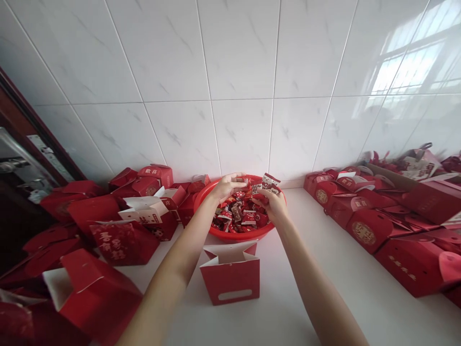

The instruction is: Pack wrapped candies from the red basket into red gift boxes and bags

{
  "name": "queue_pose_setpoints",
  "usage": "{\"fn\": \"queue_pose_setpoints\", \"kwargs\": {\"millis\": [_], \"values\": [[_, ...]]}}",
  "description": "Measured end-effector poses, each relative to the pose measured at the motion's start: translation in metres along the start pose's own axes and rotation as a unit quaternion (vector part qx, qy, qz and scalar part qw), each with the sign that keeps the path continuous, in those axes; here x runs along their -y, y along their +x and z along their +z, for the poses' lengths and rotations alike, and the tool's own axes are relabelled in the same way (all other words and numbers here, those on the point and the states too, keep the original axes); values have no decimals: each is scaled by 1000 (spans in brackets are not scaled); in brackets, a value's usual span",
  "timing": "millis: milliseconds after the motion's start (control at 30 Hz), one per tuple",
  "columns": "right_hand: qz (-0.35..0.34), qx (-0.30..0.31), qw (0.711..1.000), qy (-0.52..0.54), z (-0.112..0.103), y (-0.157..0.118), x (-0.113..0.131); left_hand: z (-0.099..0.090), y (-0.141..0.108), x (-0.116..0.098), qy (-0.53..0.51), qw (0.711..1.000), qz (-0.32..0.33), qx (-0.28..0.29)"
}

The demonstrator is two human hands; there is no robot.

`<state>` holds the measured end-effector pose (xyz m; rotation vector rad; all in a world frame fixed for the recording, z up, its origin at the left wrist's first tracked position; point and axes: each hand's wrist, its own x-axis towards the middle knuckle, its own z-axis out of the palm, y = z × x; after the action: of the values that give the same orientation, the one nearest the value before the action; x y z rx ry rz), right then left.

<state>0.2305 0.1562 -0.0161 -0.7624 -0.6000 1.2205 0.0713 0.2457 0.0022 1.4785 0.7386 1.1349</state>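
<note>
A round red plastic basin (237, 235) full of small wrapped candies (237, 211) stands against the wall. Over its back left part, my left hand (227, 188) has its fingers closed in a pinch; what is between them is too small to make out. My right hand (273, 205), above the basin's right side, grips white-and-red candy packets (270, 183) between thumb and fingers. In front of the basin, between my forearms, a red paper gift box (230, 276) stands upright with its top open and an oblong cut-out low on its front.
Red gift boxes crowd the left side, some with open tops, such as one red box (97, 298). More red boxes (363, 230) line the right side of the white tabletop (317, 259). A tiled wall (241, 134) rises behind; a door handle (14, 166) is at far left.
</note>
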Motion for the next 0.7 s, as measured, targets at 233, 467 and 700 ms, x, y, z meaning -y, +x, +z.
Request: {"fn": "queue_pose_setpoints", "kwargs": {"millis": [233, 467, 700], "values": [[-1, 74, 997, -23, 11, -12, 9, 6, -35, -23, -29, 999, 4, -20], [-3, 178, 981, -84, 25, -38, 27, 10, -84, -53, 125, 985, 113, -45], [-49, 201, 970, -131, 35, -63, 39, 18, -121, -73, 170, 971, 156, -62]]}}
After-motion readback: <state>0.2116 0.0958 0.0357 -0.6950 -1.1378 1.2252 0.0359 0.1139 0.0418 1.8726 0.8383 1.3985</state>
